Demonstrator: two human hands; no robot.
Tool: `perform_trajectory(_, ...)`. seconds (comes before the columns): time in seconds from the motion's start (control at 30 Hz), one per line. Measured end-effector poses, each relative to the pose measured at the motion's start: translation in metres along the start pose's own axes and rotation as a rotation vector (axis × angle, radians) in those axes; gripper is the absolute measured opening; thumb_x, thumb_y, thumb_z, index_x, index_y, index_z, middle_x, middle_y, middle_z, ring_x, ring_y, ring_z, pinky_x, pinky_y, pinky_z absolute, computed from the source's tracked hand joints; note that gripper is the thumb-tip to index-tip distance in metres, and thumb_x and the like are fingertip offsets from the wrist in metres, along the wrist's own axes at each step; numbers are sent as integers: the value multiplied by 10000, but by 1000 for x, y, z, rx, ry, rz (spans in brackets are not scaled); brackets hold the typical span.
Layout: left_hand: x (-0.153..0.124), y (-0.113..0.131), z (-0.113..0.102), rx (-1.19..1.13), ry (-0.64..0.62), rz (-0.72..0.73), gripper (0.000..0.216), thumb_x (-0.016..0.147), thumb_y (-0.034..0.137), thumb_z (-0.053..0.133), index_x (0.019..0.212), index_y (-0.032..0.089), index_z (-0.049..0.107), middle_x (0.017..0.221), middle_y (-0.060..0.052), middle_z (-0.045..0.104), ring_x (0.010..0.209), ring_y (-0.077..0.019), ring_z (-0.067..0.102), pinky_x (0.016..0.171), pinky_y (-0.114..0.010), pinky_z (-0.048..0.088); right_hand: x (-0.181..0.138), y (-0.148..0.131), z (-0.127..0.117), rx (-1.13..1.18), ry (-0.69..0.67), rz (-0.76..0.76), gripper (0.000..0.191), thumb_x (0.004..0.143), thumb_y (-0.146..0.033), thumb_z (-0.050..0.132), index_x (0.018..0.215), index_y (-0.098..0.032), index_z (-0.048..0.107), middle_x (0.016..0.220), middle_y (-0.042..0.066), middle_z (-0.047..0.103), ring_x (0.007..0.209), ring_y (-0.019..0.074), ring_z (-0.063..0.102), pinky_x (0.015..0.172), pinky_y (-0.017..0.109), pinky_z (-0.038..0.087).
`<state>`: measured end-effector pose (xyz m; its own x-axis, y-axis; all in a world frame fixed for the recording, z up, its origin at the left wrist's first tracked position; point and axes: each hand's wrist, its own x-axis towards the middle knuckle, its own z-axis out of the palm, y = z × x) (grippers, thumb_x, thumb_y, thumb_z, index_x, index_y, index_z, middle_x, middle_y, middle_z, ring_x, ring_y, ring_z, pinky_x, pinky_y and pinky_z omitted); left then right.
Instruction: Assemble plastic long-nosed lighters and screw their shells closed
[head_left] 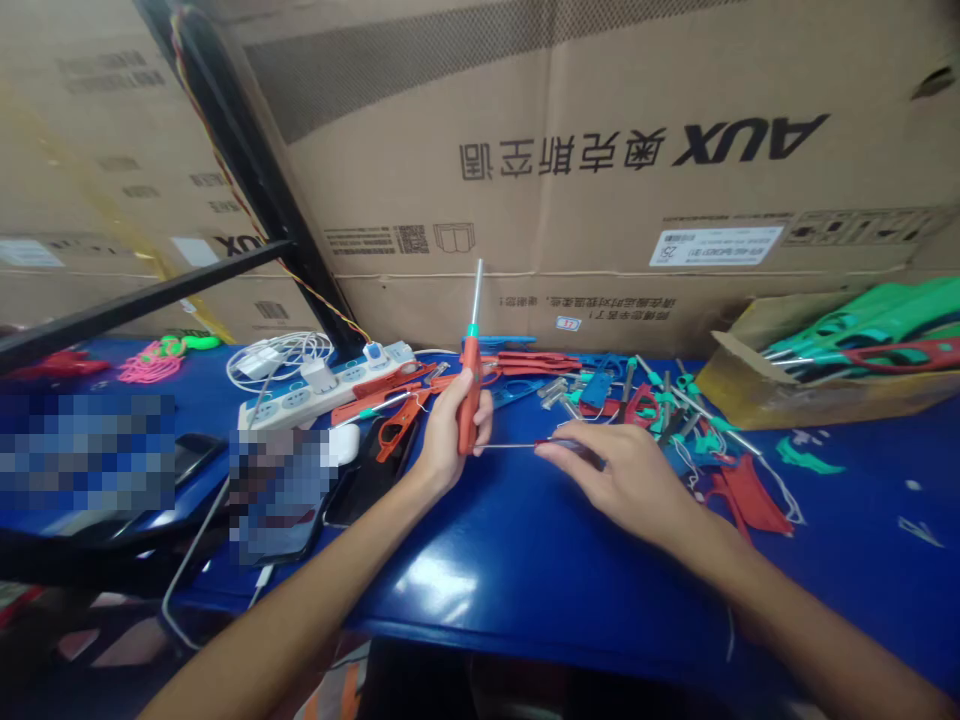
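My left hand (pixel 450 425) is wrapped around the red handle of a long-necked lighter (pixel 470 390). The lighter stands upright, its silver tube pointing up from a green collar. My right hand (pixel 622 480) is closed around a screwdriver (pixel 510 446), whose handle is mostly hidden by the fingers. The thin metal shaft runs level to the left, its tip at the lower part of the lighter handle; whether it sits in a screw I cannot tell. Behind and right of my hands lie loose red and blue casing pieces (pixel 600 380) and red casing parts (pixel 750 495).
A cardboard box (pixel 795 395) of green and red lighters stands at the right. At the left are a white power strip (pixel 322 395) with chargers and cables, phones (pixel 289 500), and pink cord (pixel 154 362). Large cartons (pixel 585 230) back the blue table (pixel 570 590).
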<state>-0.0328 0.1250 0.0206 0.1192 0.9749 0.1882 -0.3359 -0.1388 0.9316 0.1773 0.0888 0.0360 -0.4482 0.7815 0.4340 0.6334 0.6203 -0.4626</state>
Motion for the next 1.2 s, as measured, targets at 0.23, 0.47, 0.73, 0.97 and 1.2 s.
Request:
perform_trajectory(0.23, 1, 6, 0, -33, -27, 21, 458, 1025, 494, 410, 680, 193, 429, 537, 52, 384, 343, -61, 381, 342, -191, 280, 0, 4, 8, -214, 45, -336, 376, 1085, -374, 389, 1105, -131, 675, 925, 86, 705, 795, 198, 680, 675, 321, 503)
perform_trajectory(0.47, -1, 3, 1, 8, -19, 25, 439, 1023, 507, 411, 730, 186, 476, 533, 54, 413, 333, -56, 374, 332, -181, 257, -3, 0, 13, 11, -42, -242, 352, 1080, -357, 414, 1059, -153, 700, 897, 68, 716, 793, 174, 673, 714, 299, 494)
perform_trajectory(0.73, 0, 2, -3, 103, 15, 69, 523, 1005, 570, 415, 648, 188, 444, 501, 45, 418, 338, -64, 383, 329, -183, 269, -2, -8, 15, 194, -92, -13, 353, 1060, -405, 459, 951, -187, 715, 751, 2, 710, 623, 122, 621, 632, 264, 475)
perform_trajectory(0.97, 1, 10, -4, 95, -25, 58, 520, 1007, 566, 404, 645, 195, 437, 500, 44, 407, 333, -74, 379, 323, -196, 275, -9, 3, 26, -46, 28, -265, 365, 1068, -383, 443, 1184, -177, 720, 1051, 94, 771, 858, 199, 729, 761, 320, 550)
perform_trajectory(1.2, -3, 5, -2, 160, 6, 68, 571, 1004, 595, 386, 630, 176, 489, 532, 39, 436, 340, -59, 382, 306, -184, 274, -6, -12, 20, 354, -140, 64, 364, 1028, -434, 493, 996, -191, 761, 743, 11, 685, 616, 129, 573, 612, 274, 462)
